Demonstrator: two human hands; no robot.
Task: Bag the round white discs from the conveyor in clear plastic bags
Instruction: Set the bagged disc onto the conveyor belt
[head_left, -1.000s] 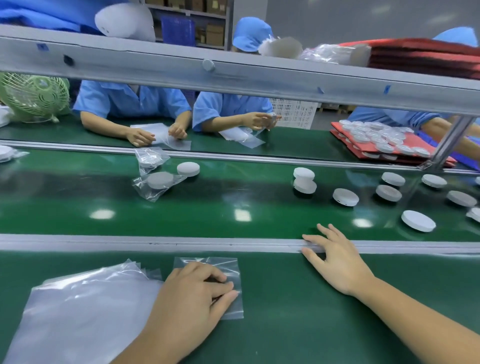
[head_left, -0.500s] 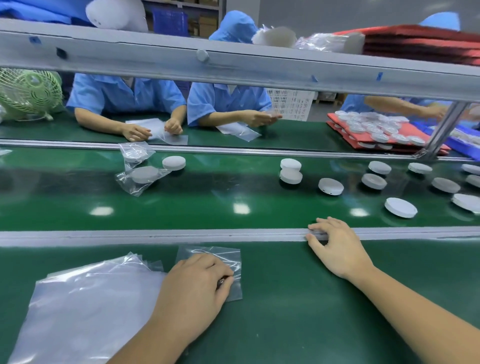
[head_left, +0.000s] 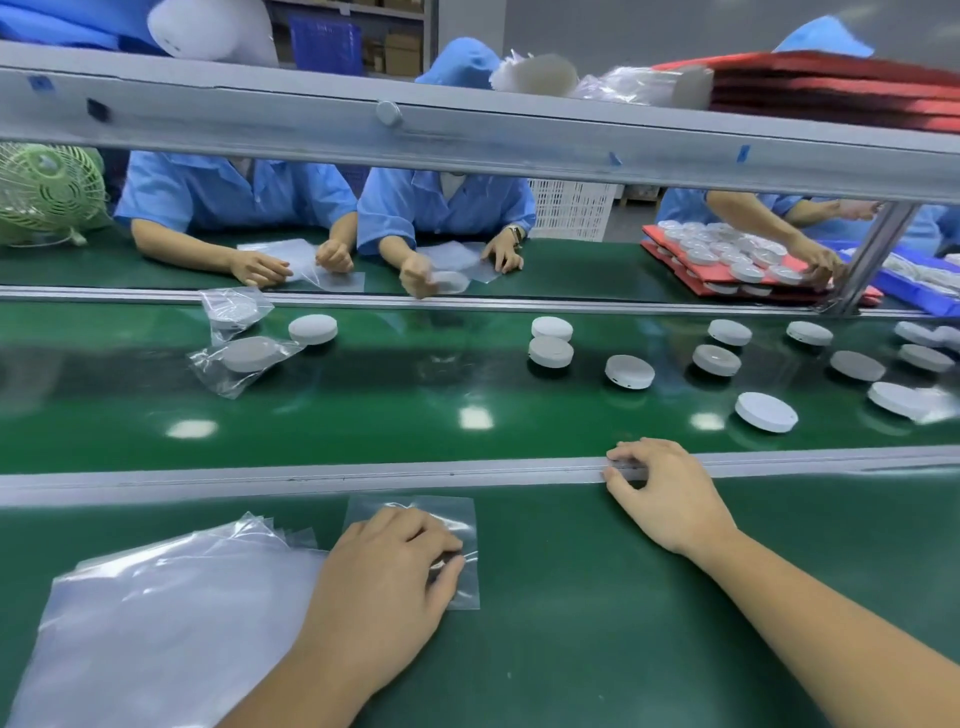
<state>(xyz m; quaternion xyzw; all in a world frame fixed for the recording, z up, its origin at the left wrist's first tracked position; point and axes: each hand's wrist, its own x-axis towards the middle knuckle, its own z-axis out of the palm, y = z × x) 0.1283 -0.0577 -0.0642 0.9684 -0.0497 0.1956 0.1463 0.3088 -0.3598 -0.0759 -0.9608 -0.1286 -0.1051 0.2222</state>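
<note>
head view: left hand (head_left: 384, 577) covers small bag (head_left: 447, 514), grip seemingly pinching it; right hand (head_left: 670, 499) loose on rail (head_left: 311, 480).

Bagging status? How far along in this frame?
Done: two bagged white discs lie on the green conveyor belt. In hand: left hand pinches one small clear plastic bag, empty; right hand rests on the grey rail, holding nothing. Left: at least ten loose round white discs on the belt, plus a stack of clear bags.
</note>
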